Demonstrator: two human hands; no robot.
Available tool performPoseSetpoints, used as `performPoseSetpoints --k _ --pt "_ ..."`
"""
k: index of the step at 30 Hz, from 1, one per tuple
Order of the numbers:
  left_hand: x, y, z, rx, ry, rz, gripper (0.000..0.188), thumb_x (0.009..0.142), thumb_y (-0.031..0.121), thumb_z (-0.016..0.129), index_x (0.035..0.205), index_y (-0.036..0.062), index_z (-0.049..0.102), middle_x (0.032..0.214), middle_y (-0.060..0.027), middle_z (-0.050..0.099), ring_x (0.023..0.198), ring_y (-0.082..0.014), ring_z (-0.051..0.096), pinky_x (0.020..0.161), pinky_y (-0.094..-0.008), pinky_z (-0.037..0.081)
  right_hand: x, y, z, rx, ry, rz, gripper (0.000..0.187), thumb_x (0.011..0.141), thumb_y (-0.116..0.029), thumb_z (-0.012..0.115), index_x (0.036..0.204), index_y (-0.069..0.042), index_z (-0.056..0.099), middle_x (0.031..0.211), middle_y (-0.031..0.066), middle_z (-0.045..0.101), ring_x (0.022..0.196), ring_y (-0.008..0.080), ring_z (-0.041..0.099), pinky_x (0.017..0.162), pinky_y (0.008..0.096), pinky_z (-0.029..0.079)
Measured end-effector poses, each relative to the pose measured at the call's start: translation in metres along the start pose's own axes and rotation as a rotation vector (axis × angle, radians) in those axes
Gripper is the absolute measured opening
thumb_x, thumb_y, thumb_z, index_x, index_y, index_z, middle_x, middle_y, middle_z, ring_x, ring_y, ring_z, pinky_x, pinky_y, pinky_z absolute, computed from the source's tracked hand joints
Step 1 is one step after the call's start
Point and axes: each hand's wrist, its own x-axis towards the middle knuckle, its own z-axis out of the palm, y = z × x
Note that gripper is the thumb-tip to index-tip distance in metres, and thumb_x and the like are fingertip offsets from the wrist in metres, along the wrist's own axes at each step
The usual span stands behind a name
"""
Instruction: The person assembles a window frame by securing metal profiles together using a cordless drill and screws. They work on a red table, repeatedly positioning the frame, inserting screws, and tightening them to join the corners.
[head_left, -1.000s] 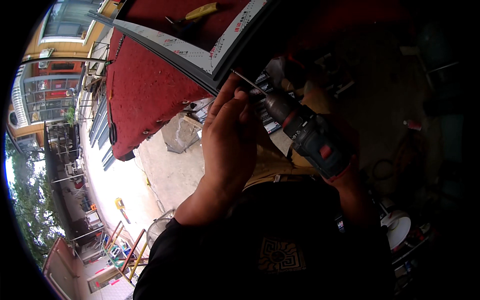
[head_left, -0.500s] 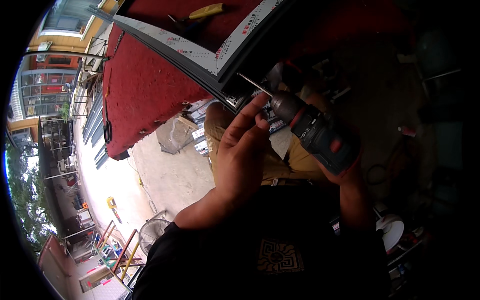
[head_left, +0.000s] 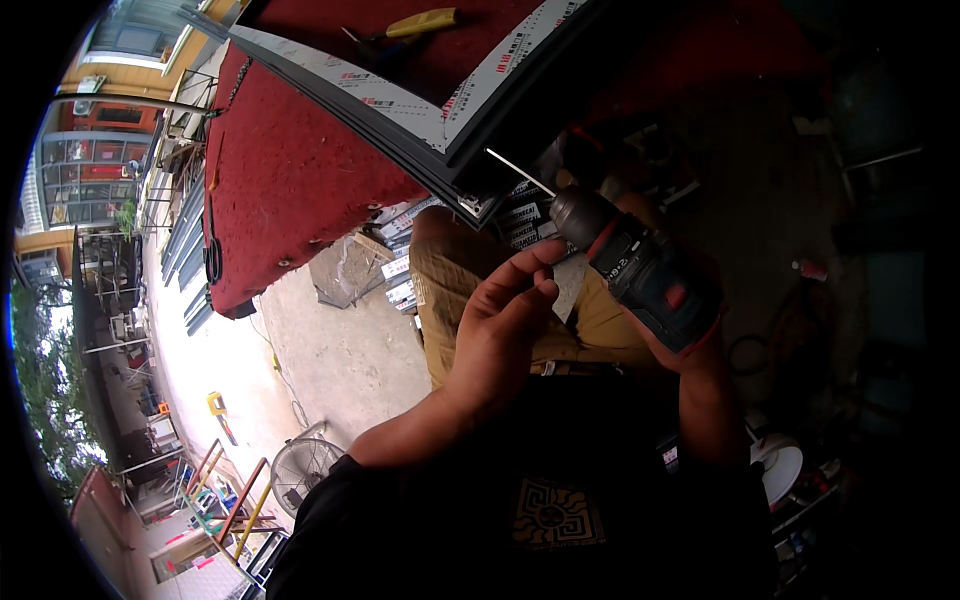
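The right hand grips a dark power drill with red trim, closed round its handle. Small pale figures are printed on the drill's body, beside the red ring behind its nose. A long thin bit points from the drill up and left to the near corner of a dark metal frame; whether the tip touches the metal cannot be told.

The left hand is held up below the drill, fingers loosely bent, the forefinger reaching close to the drill's nose. Whether something small sits between finger and thumb cannot be told.

The frame lies on a table covered in red cloth, with its near corner jutting past the table's near edge. White film on the frame's face carries printing in rows: larger red characters, smaller black ones beside them, and fine dotted marks. Inside the frame's opening, on the cloth, lies a hand tool with a yellow handle.

Below the table's near edge, dark strips with bold white lettering show beside the tan trousers. The black shirt bears a square gold emblem of a sun-like swirl. A round fan stands on the floor, well out from the table's left corner.
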Motion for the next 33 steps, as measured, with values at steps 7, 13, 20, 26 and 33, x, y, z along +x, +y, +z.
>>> performPoseSetpoints --k 7,13,20,26,33 --pt "-0.004 -0.002 -0.011 0.008 -0.037 -0.018 0.046 0.104 0.000 0.058 0.149 0.0017 0.061 0.105 0.0060 0.066 0.079 -0.0006 0.050 0.071 -0.0171 0.040 -0.016 0.015 0.002 0.074 -0.078 0.109 0.045 0.088 -0.009 0.085 0.130 -0.001 0.070 0.117 0.0142 0.076 0.105 0.0271 0.076 0.090 0.0380 0.061" --pt "-0.006 -0.005 -0.018 -0.013 0.032 -0.049 0.039 0.106 0.002 0.059 0.145 0.0024 0.064 0.100 0.0073 0.064 0.077 -0.0002 0.049 0.069 -0.0176 0.038 -0.024 0.019 0.005 0.011 -0.080 0.110 0.057 0.088 -0.009 0.087 0.140 0.000 0.067 0.130 0.0177 0.075 0.119 0.0295 0.075 0.102 0.0406 0.060" --pt "-0.009 -0.003 -0.026 -0.021 0.058 -0.068 0.030 0.108 0.004 0.060 0.137 0.0043 0.067 0.095 0.0085 0.061 0.076 -0.0001 0.048 0.069 -0.0182 0.038 -0.016 0.007 0.010 -0.130 0.051 0.194 0.023 0.086 -0.008 0.093 0.101 -0.003 0.077 0.090 0.0052 0.078 0.079 0.0164 0.074 0.071 0.0332 0.059" --pt "-0.014 0.021 -0.035 0.053 0.102 0.118 0.024 0.109 0.009 0.061 0.132 0.0053 0.066 0.087 0.0074 0.055 0.075 -0.0031 0.047 0.069 -0.0212 0.039 -0.011 0.001 0.011 -0.060 0.049 0.203 0.021 0.087 -0.009 0.091 0.102 -0.003 0.077 0.091 0.0057 0.079 0.082 0.0170 0.075 0.074 0.0347 0.059" --pt "0.008 0.061 -0.058 0.199 0.195 0.440 0.023 0.111 0.009 0.054 0.131 0.0015 0.063 0.105 -0.0006 0.060 0.077 -0.0068 0.048 0.068 -0.0202 0.041 -0.004 -0.015 0.008 -0.047 0.033 0.269 0.022 0.086 -0.009 0.091 0.103 -0.004 0.078 0.092 0.0057 0.080 0.085 0.0172 0.076 0.077 0.0345 0.060"
